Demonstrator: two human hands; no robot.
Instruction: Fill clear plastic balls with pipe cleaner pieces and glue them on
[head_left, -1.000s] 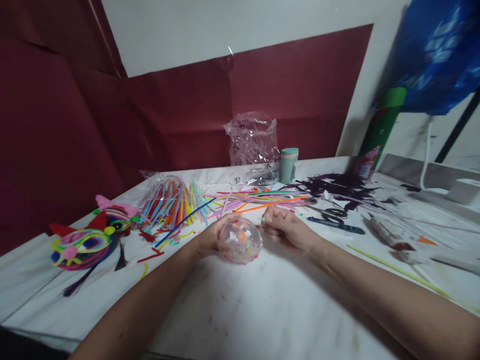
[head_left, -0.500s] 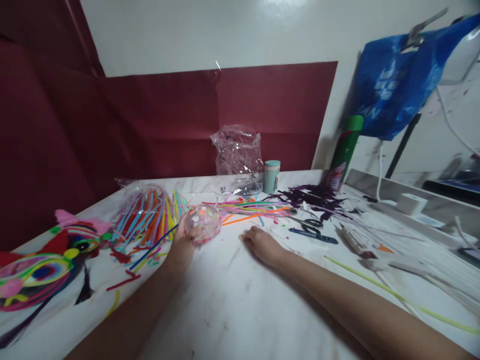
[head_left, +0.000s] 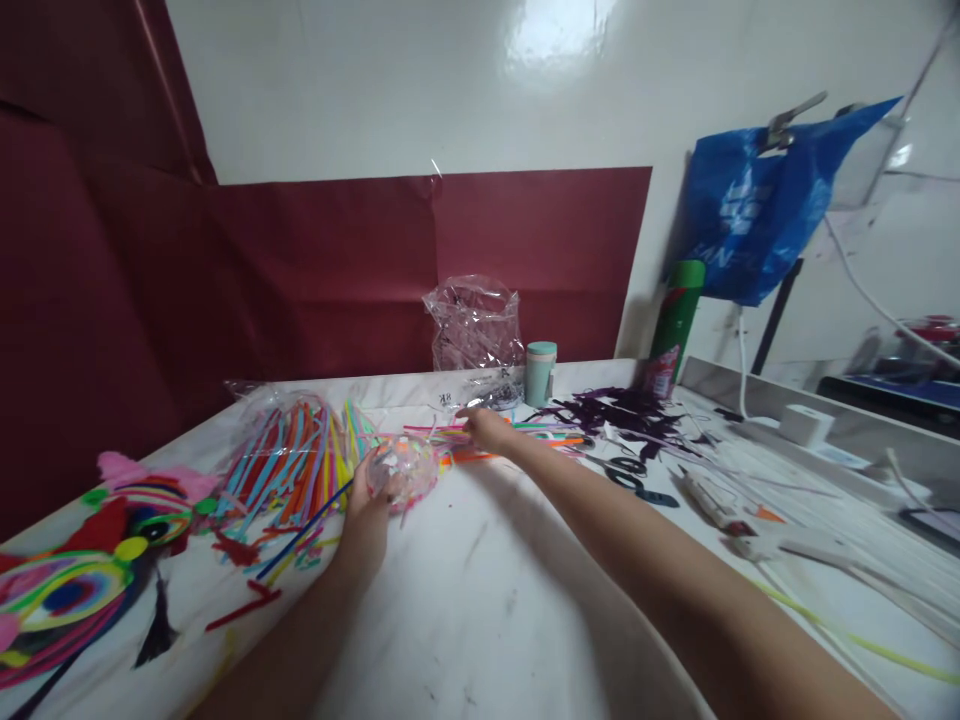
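Note:
My left hand (head_left: 369,505) is closed around a clear round plastic container (head_left: 405,472) with pink and other coloured bits, and holds it just above the white table. My right hand (head_left: 487,430) reaches over a spread of loose coloured pipe cleaners (head_left: 525,430) at the back of the table. Its fingers point left and look partly stretched out, with nothing visible in them, though they are small and slightly blurred. Beside my left hand lies a plastic bag of pipe cleaners (head_left: 289,455), and a blue pipe cleaner (head_left: 304,530) sticks out toward me.
Colourful pipe-cleaner masks (head_left: 82,580) lie at the left. Scissors (head_left: 628,472), a dark cutter (head_left: 656,497), purple shreds (head_left: 619,415) and a glue gun (head_left: 750,535) are at the right. Behind stand a mint cup (head_left: 540,375), a clear bag (head_left: 476,330) and a green can (head_left: 677,325).
My right hand has moved forward and slightly left, from the bare tabletop to over the loose pipe cleaners. My left hand still holds the clear container. The camera view has tilted up.

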